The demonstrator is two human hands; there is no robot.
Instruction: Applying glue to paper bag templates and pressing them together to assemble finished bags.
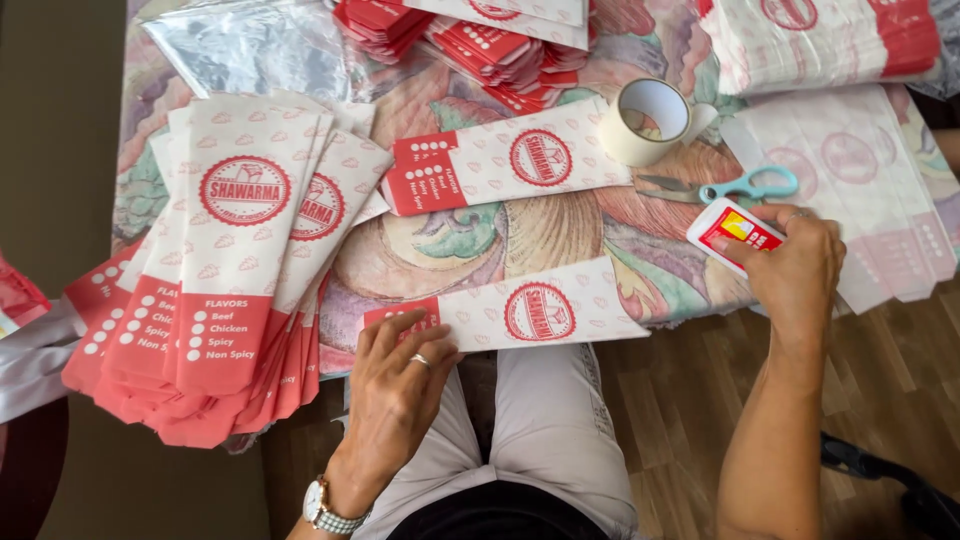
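Note:
My left hand (395,380), with a ring and a wristwatch, lies flat on the red end of a long red-and-white paper food sleeve (540,312) at the table's near edge. My right hand (795,268) grips a small white-and-red glue stick (730,228) over the table's right side. A second paper sleeve (505,165) lies flat farther back, apart from both hands.
A fanned pile of the same sleeves (225,270) covers the left. More stacks sit at the back (480,45) and right (850,160). A roll of tape (650,120) and teal-handled scissors (740,185) lie near my right hand. The table wears a floral cloth (560,235).

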